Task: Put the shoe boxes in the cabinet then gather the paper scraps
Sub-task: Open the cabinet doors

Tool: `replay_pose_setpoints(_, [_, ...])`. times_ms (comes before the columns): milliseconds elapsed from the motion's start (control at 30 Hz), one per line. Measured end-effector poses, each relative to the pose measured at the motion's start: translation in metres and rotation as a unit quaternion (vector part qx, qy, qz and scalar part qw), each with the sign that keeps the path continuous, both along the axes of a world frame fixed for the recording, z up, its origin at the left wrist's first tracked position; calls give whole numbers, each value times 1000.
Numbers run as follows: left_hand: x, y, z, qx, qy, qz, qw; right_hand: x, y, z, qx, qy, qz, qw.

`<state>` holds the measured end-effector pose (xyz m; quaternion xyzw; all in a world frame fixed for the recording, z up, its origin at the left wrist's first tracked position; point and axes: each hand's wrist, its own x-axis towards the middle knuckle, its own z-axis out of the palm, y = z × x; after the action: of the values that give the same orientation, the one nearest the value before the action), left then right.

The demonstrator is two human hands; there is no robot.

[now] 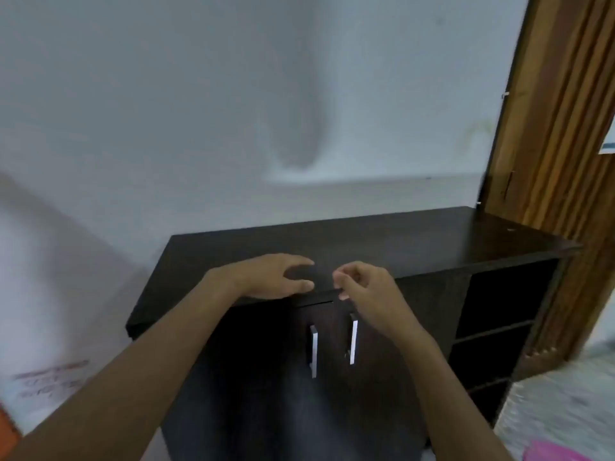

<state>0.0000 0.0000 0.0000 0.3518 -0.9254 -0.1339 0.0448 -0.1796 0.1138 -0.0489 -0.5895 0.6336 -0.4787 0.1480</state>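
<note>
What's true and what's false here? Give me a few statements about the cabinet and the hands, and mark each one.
1. The left hand is at the front edge of the cabinet top. True.
2. Shoe boxes stand on the cabinet top. False: none shows there.
3. The doors carry two metal handles. True.
4. The right hand grips a handle. False: it is curled above the handles, at a door's top edge.
</note>
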Motion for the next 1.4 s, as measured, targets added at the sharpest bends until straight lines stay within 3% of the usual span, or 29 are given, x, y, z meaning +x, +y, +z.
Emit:
replay_pose_setpoints(167, [10,-3,-54,-22,29,52,998,12,3,-84,102,-64,-45,992])
replay_pose_setpoints(367, [10,-8,-68,-47,87,67,993,36,-12,-118,102,-150,-29,983])
replay_pose_setpoints(700, [10,-13,-73,-93,86,66,990,72,-14,-122,64,-221,-146,962])
replay_pose_setpoints(833, [12,-21,-75,-98,94,38,990,86,-7,-129,26,-252,-132,958])
replay_pose_setpoints(1000, [11,-22,-75,-87,99,36,991,100,33,-124,-5,-266,-160,951])
replay_pose_setpoints(1167, [14,-20,-73,-84,101,28,991,115,82,-114,23,-301,-171,938])
replay_pose_setpoints(1267, [15,-21,-72,-77,91,23,993,120,117,-100,79,-273,-195,939])
replay_pose_setpoints(1400, [15,-17,-73,-82,64,26,994,114,155,-87,110,-146,-228,956])
